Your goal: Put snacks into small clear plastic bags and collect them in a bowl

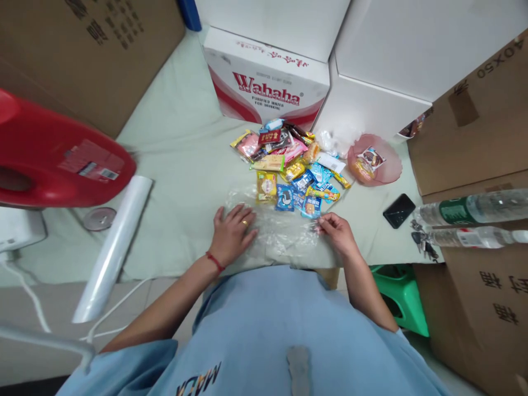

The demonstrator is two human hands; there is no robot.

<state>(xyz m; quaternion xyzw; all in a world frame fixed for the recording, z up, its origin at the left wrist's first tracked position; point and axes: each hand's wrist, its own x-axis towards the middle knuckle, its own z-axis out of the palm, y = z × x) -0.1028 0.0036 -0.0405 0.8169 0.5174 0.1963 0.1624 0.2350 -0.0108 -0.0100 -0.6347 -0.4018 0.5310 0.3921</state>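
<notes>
A clear plastic bag (280, 234) lies crinkled on the table in front of me. My left hand (233, 234) rests flat over the bag's left side with its fingers spread. At the bag's right edge, my right hand (336, 230) pinches the thin film between thumb and fingers. Just beyond the bag is a heap of small wrapped snacks (295, 157). A yellow packet (266, 187) and a blue packet (285, 197) lie nearest to the film.
Right of the heap stands a pink bowl (391, 165) holding a few snacks. A black phone (399, 210), keys (424, 242) and plastic bottles (503, 206) lie farther right. A Wahaba-style carton (268, 82) stands behind. A red jug (58, 159) and white roll (113, 247) are left.
</notes>
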